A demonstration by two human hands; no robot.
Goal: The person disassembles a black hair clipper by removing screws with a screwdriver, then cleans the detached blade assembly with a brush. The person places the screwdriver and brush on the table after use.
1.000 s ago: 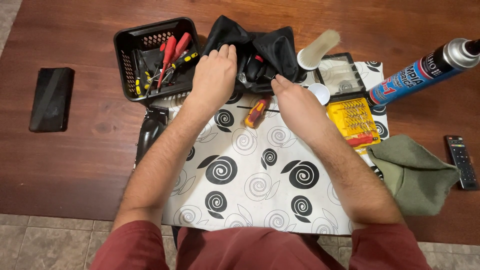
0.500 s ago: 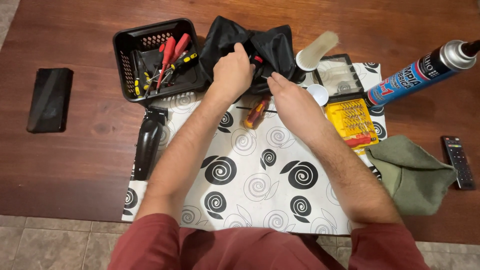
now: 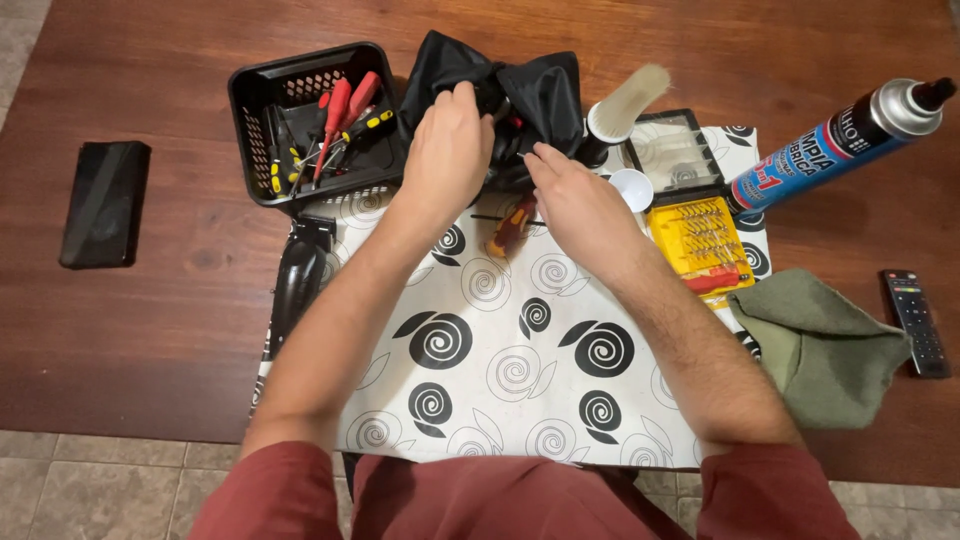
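Black pouch (image 3: pixel 540 85) contents hidden behind left hand (image 3: pixel 447 150), right hand (image 3: pixel 570 200).

Evenly and softly lit, fairly bright, with no hard shadows anywhere. Broad pale sheen across the wooden table (image 3: pixel 700 50) toward 12 and 1 o'clock, suggesting light from above and beyond the far edge. Small highlight on the metal top of the spray can (image 3: pixel 835 145) at 2 o'clock. Faint soft shadow under the forearms on the patterned mat (image 3: pixel 500 370). Deep blacks in the black cloth bag (image 3: pixel 540 90) at 12 o'clock, folds barely readable. Sharp focus through the centre; slight softness on the brush (image 3: pixel 630 100). Mild wide-angle bowing toward the edges, noticeable at 3 and 9 o'clock.
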